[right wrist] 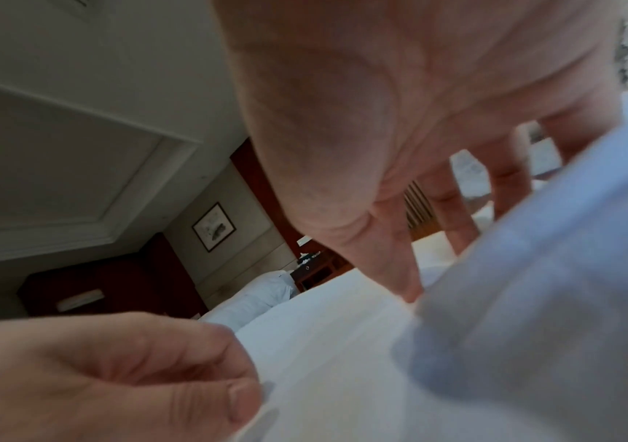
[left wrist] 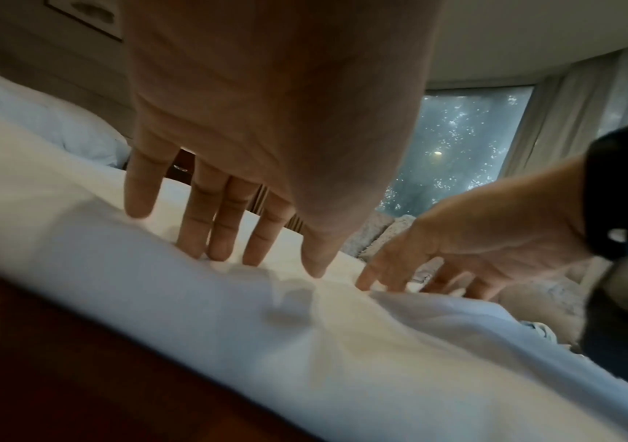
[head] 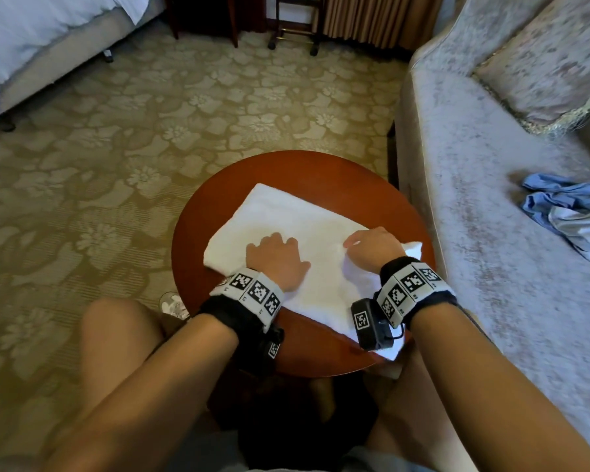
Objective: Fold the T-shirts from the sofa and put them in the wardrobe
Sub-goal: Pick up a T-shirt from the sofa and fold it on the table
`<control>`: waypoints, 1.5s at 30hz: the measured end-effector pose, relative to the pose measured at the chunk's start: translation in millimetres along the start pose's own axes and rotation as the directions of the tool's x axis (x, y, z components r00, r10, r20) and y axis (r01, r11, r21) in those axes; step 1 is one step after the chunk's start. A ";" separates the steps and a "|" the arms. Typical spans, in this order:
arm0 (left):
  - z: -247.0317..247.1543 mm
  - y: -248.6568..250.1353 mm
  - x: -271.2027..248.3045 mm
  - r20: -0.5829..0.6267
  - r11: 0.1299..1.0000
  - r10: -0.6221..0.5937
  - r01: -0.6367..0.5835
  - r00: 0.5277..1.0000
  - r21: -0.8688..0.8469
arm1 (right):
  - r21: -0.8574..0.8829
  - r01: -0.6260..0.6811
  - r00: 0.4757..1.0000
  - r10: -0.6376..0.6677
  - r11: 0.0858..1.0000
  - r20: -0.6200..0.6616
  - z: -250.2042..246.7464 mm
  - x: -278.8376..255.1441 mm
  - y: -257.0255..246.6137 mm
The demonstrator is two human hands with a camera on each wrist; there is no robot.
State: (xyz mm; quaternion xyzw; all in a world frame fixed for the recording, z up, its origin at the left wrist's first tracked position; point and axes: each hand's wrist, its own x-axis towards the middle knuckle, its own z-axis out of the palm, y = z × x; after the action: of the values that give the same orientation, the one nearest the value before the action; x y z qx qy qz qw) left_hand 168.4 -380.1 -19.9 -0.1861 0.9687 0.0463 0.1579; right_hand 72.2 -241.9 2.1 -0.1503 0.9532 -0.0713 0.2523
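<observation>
The round table (head: 198, 267) stands as the landmark, directly in front of the seated person, whose knees (head: 116, 335) sit at its near edge. On the table lies the folded T-shirt (head: 286, 216), stretching from the far left part of the top to the near right edge, where one corner hangs over. The left hand (head: 276, 260) rests flat on the T-shirt near the table's middle; the right hand (head: 372, 247) lies on the T-shirt to the right of it. Right of the table runs the sofa (head: 474, 199), just beside it. On the sofa seat, well right of the table, lies a crumpled garment (head: 566, 212); behind that, a cushion (head: 542, 63). Beyond the table to the far left stands the bed (head: 31, 46), and straight behind it a rack (head: 293, 25).
</observation>
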 end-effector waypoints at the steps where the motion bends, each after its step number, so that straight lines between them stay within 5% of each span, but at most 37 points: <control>1: -1.8 -0.6 2.0 -0.004 1.000 0.000 0.000 1.000 0.025 | -0.079 -0.006 0.999 0.009 0.997 0.033 0.1 -0.6 -0.8; 8: 4.7 -21.5 13.1 -0.092 0.994 0.102 -0.106 0.991 -0.039 | -0.110 -0.040 0.964 0.068 0.993 0.257 -6.6 -13.8 -7.2; 12: -9.2 -37.3 17.7 -0.252 0.921 -0.135 0.027 0.958 -0.388 | 0.295 -0.175 0.984 0.178 0.939 0.016 3.7 5.9 4.2; 14: -17.8 -47.7 30.5 -0.128 0.754 -0.291 0.145 0.948 -0.641 | 0.430 -0.201 0.960 0.264 0.880 -0.092 4.3 19.2 7.8; 16: -26.6 -57.4 49.1 0.037 0.494 -0.398 0.248 0.917 -0.834 | 0.538 -0.214 0.944 0.315 0.815 -0.102 2.6 35.5 10.3; 19: -41.0 -65.9 70.7 0.297 0.011 -0.393 0.328 0.870 -0.945 | 0.786 -0.208 0.941 0.338 0.582 -0.001 -1.0 56.4 12.6; 20: -44.4 -68.4 78.9 0.356 -0.063 -0.364 0.359 0.861 -0.931 | 0.842 -0.229 0.936 0.348 0.489 0.052 -2.8 64.9 13.2; 22: -48.8 -70.8 90.3 0.404 -0.032 -0.323 0.417 0.856 -0.908 | 0.859 -0.276 0.934 0.331 0.432 0.134 -10.8 69.7 8.9; 25: -59.1 -67.0 104.4 0.399 0.156 -0.338 0.469 0.852 -0.869 | 0.804 -0.292 0.942 0.299 0.518 0.149 -26.5 83.3 -0.7; 27: -65.1 -65.0 117.2 0.379 0.144 -0.341 0.446 0.860 -0.883 | 0.784 -0.246 0.961 0.247 0.570 0.122 -34.8 95.3 -3.9; 29: -77.4 -64.8 126.7 0.331 0.026 -0.320 0.357 0.888 -0.934 | 0.833 -0.150 0.975 0.221 0.532 0.035 -46.0 101.9 -7.0; 32: -97.2 -63.0 137.3 0.116 -0.032 -0.318 0.111 0.941 -0.993 | 0.945 0.097 0.957 0.233 0.313 -0.176 -71.6 98.7 -9.4; 34: -107.8 -58.6 129.1 -0.059 0.061 -0.331 -0.041 0.942 -0.997 | 0.942 0.205 0.939 0.218 0.268 -0.266 -81.6 92.1 -7.7; 37: -93.0 -58.8 104.0 -0.192 0.236 -0.279 -0.127 0.941 -0.963 | 0.941 0.137 0.959 0.196 0.309 -0.204 -70.9 75.0 4.5; 42: -40.0 -67.9 48.6 -0.029 0.227 -0.165 0.010 0.986 -0.974 | 0.992 -0.113 0.990 0.086 0.052 0.108 -17.9 32.3 34.9; 45: -20.1 -72.7 25.9 0.145 0.140 -0.136 0.164 0.980 -0.977 | 0.982 -0.172 0.985 0.045 0.080 0.169 2.8 14.5 44.7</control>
State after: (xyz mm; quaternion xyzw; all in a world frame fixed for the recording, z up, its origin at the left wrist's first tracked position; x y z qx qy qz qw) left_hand 167.0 -459.4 -11.5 -0.3385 0.6809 0.6493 0.0137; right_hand 50.4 -204.5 -16.5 0.1273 0.6504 -0.6690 0.3365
